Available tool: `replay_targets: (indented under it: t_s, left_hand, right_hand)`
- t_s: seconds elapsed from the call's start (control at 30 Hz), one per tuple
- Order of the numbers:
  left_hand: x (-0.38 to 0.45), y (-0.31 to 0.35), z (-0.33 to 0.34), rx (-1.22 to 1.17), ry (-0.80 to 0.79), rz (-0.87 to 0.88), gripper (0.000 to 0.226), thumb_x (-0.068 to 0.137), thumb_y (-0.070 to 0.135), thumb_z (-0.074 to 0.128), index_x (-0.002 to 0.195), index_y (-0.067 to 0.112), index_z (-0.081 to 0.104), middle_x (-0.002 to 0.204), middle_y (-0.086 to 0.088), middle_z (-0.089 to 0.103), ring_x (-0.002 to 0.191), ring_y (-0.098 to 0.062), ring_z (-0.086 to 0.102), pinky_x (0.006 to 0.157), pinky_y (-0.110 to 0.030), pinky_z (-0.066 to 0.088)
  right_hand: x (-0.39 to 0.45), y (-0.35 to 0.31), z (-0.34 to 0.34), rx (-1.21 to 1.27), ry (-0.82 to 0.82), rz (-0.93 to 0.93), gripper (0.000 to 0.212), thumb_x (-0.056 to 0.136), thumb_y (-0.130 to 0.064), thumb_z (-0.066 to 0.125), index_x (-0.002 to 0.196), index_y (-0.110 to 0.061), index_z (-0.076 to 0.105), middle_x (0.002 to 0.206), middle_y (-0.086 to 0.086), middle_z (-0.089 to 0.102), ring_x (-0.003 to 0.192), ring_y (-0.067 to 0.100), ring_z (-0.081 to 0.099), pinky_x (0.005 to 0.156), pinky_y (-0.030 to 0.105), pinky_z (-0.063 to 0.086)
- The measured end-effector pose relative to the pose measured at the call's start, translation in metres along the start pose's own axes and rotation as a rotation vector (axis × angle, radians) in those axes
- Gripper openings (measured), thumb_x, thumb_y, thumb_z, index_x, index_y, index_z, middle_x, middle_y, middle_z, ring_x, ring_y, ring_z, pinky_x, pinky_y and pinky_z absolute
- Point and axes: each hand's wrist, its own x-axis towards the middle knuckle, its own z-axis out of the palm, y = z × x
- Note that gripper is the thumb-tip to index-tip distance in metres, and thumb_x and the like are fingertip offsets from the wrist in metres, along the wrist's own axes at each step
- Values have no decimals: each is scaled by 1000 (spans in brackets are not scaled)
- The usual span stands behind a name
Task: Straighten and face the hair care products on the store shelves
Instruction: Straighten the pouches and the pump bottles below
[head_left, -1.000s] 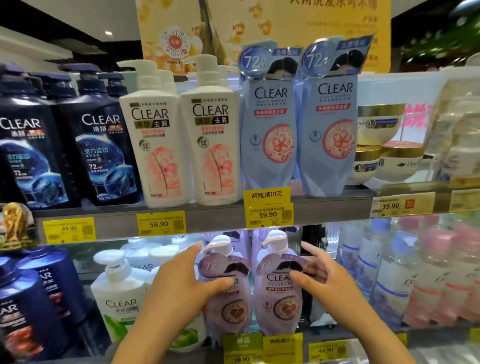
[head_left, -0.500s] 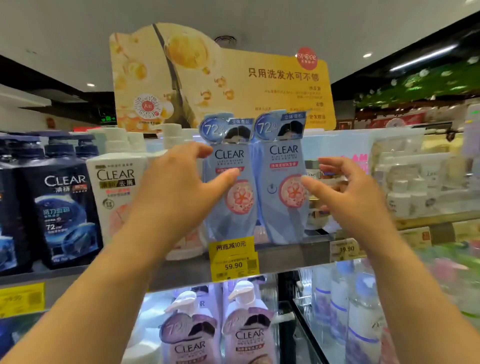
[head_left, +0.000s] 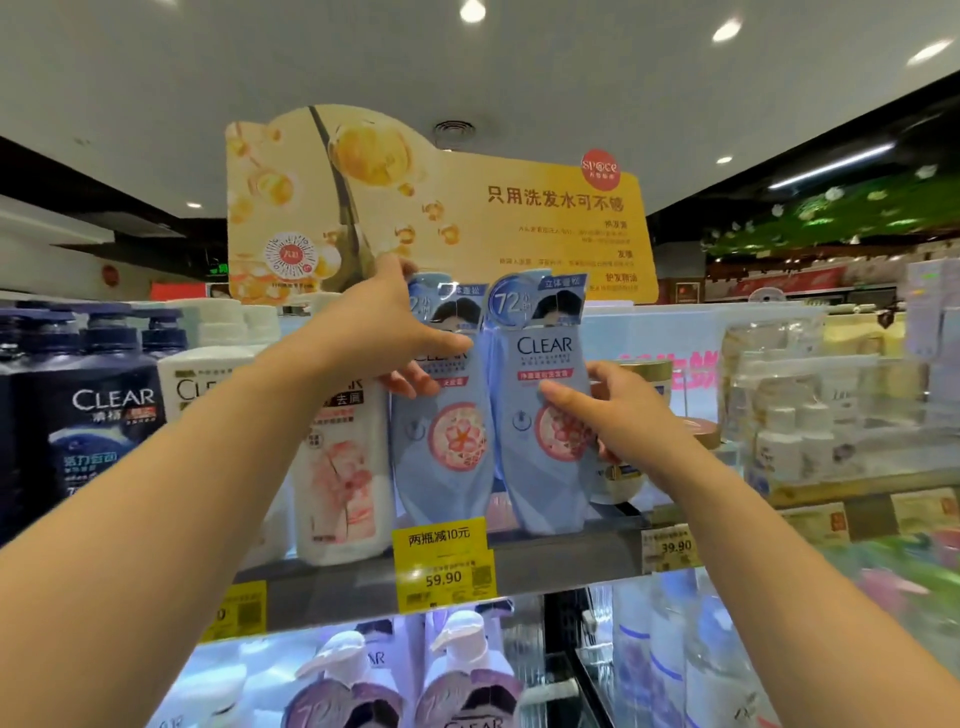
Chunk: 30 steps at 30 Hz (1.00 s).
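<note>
hands (head_left: 395, 332) gripping 2 blue bottles (head_left: 545, 415), labels seemingly forward

Both arms reach up; left grip (head_left: 387, 332) clasped wide; right grip (head_left: 615, 410) curled.

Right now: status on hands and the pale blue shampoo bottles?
Left hand gripping left pale blue shampoo bottle. Right hand gripping right one. Both upright, labels forward. Nothing blocking.

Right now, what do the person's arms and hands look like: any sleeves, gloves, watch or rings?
Both forearms are bare up to the picture's edge; no sleeve shows. The left hand and right hand have no gloves. No watch, bracelet or ring is visible on either.
</note>
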Motion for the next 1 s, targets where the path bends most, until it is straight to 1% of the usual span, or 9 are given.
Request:
replay_targets:
  t_s: [0.1, 0.27, 0.37, 0.53, 0.63, 0.7, 0.87, 0.93, 1.0]
  left_hand:
    - [6, 4, -1, -54, -20, -58, 72, 77, 22, 85, 119, 31, 27, 104, -19, 63, 55, -32, 73, 41, -31, 54]
    - [13, 3, -3, 34, -40, -43, 70, 79, 31, 83, 119, 27, 25, 93, -20, 69, 46, -22, 68, 41, -28, 52]
    - [15, 2, -9, 109, -45, -17, 72, 77, 40, 83, 120, 28, 26, 92, -18, 69, 40, -14, 59, 43, -27, 50]
    - [13, 4, -19, 88, -105, -6, 70, 76, 39, 84, 118, 30, 28, 100, -18, 67, 40, -10, 54, 42, -25, 48]
    - [10, 4, -18, 106, -98, -6, 71, 78, 38, 82, 120, 28, 26, 99, -17, 66, 40, -11, 58, 41, -25, 49]
    - [9, 5, -15, 125, -88, 0, 71, 81, 38, 80, 124, 28, 23, 98, -16, 65, 43, -14, 65, 41, -26, 51]
    - [-2, 10, -12, 152, -63, 30, 93, 82, 34, 79, 145, 34, 10, 101, -14, 64, 51, -22, 72, 42, -28, 54]
    - [-10, 12, -22, 181, 6, 90, 94, 79, 37, 81, 146, 35, 15, 108, -12, 64, 50, -20, 71, 41, -27, 53]
    - [-19, 10, -42, 218, 115, 168, 86, 77, 44, 79, 145, 29, 28, 106, -6, 67, 49, -13, 69, 39, -20, 49]
  right_hand:
    - [1, 0, 1, 68, -5, 2, 72, 56, -79, 66, 112, -33, 62, 104, -9, 74, 90, 9, 72, 64, 27, 59]
    - [5, 0, 1, 159, -17, 30, 54, 70, -64, 73, 111, -30, 65, 94, -10, 78, 79, 3, 75, 53, 17, 56]
    - [4, -1, 0, 200, -41, 47, 51, 73, -60, 72, 113, -29, 66, 96, -9, 79, 81, 4, 75, 54, 18, 56]
    - [1, -4, -2, 181, -75, 27, 59, 69, -63, 68, 117, -28, 64, 100, -7, 78, 88, 9, 76, 63, 24, 58]
    - [-1, -5, -2, 166, -70, 16, 50, 79, -60, 66, 118, -28, 64, 99, -5, 78, 75, 3, 73, 47, 15, 49]
    - [-4, -6, -2, 135, -63, 14, 55, 76, -66, 62, 118, -30, 63, 101, -5, 77, 69, 3, 69, 43, 12, 45]
    - [-15, -12, 2, 28, -8, 24, 64, 70, -74, 58, 119, -34, 63, 108, -6, 74, 91, 12, 70, 54, 22, 53]
    - [-20, -15, 5, -88, 175, -17, 71, 76, -75, 57, 129, -27, 58, 115, -3, 67, 101, 16, 65, 71, 35, 58]
    - [-29, -20, 8, -184, 399, -129, 63, 84, -70, 60, 129, -25, 58, 112, 0, 63, 104, 20, 62, 82, 45, 56]
